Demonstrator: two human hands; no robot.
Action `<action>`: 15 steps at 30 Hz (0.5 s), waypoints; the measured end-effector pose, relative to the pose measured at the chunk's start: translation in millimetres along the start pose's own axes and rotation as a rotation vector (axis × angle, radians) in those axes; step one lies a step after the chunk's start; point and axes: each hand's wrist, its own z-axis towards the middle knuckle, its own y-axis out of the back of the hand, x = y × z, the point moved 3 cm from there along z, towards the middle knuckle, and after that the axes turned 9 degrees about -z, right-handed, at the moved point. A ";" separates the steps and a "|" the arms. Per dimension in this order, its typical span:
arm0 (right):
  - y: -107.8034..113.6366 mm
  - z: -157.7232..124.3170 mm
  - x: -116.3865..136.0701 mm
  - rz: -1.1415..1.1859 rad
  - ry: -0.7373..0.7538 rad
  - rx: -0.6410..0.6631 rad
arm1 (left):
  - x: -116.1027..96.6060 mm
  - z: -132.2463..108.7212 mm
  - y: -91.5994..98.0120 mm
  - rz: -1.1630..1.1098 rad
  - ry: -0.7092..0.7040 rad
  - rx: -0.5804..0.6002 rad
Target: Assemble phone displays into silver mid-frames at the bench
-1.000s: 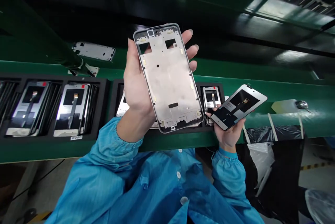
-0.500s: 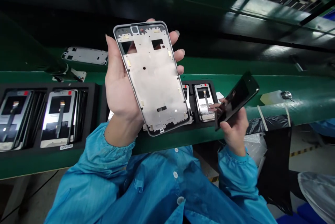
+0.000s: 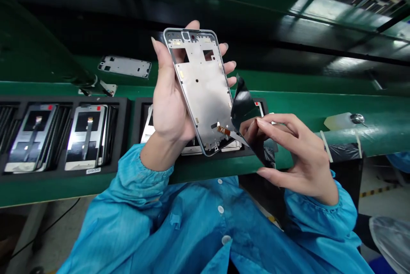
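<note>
My left hand (image 3: 171, 98) holds a silver phone frame (image 3: 205, 90) raised over the bench, with its flat metal inner face toward me. The thumb lies along one long edge and the fingers show past the other. In my right hand (image 3: 296, 154) is a dark glossy phone screen (image 3: 248, 109), tilted and gripped by its edges. From the screen a ribbon cable (image 3: 224, 131) with a copper-coloured end reaches over the lower part of the frame, near a small slot. I cannot tell whether the cable end passes into the slot.
Black foam trays (image 3: 124, 137) with stacked phone screens (image 3: 85, 137) line the green bench (image 3: 297, 98). Another phone frame (image 3: 124, 66) lies farther back, left of my left hand. A pump bottle (image 3: 341, 121) stands at the right. A green post (image 3: 64, 60) rises at the left.
My right hand has brought the screen left and turned it beside the frame, so its cable now shows over the frame. The view has shifted, and the frame appears farther right.
</note>
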 end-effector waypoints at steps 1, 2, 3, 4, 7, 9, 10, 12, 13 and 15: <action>1.0 -0.5 0.7 -0.011 -0.008 0.009 | -0.3 -0.1 0.3 0.006 -0.006 0.004; 1.6 -0.4 1.1 -0.017 -0.017 0.016 | -0.6 -0.5 0.3 0.002 -0.012 0.011; 1.7 0.2 1.3 -0.021 -0.023 0.022 | -0.9 -1.1 0.0 -0.004 -0.012 0.020; 1.3 1.3 1.2 -0.024 -0.026 0.024 | -1.2 -1.9 -0.5 -0.006 -0.011 0.028; -3.4 6.0 -0.4 -0.023 -0.019 0.009 | -2.6 -4.2 -0.9 0.027 -0.016 0.047; -8.6 9.0 -2.2 -0.004 -0.017 -0.011 | -3.7 -4.3 1.2 0.080 -0.031 0.076; -11.7 10.4 -3.2 0.014 -0.021 -0.022 | -4.0 -3.8 3.2 0.106 -0.041 0.097; -18.0 12.8 -4.8 0.067 -0.038 -0.045 | -4.1 -1.7 8.1 0.140 -0.067 0.164; -21.1 13.9 -5.4 0.099 -0.048 -0.059 | -4.3 -0.4 10.6 0.151 -0.090 0.203; -26.6 15.5 -6.2 0.164 -0.064 -0.084 | -6.2 2.4 15.3 0.180 -0.152 0.262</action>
